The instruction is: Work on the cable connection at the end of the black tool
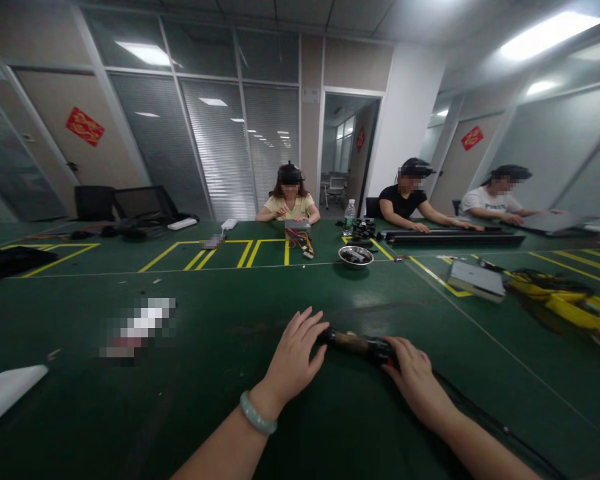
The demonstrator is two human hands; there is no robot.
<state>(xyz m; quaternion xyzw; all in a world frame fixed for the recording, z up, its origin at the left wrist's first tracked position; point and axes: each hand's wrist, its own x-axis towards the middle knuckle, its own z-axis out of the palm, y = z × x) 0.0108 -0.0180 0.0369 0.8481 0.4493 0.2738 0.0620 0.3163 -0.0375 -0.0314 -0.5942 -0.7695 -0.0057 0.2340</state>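
Note:
A short dark cylindrical part (356, 343) with a brownish middle lies on the green table (220, 400) just in front of me. My left hand (294, 359) rests at its left end, fingers spread and stretched toward it. My right hand (414, 377) curls around its right end, where a thin black cable (485, 417) trails off to the lower right. A pale green bangle (257, 414) sits on my left wrist.
Three people sit across the table. One works at a small box with coloured wires (301, 240); two handle a long black bar (450, 235). A metal bowl (355, 255), a water bottle (349, 216), a grey flat device (476, 279), yellow gear (560, 297) and a white sheet (7, 393) lie around.

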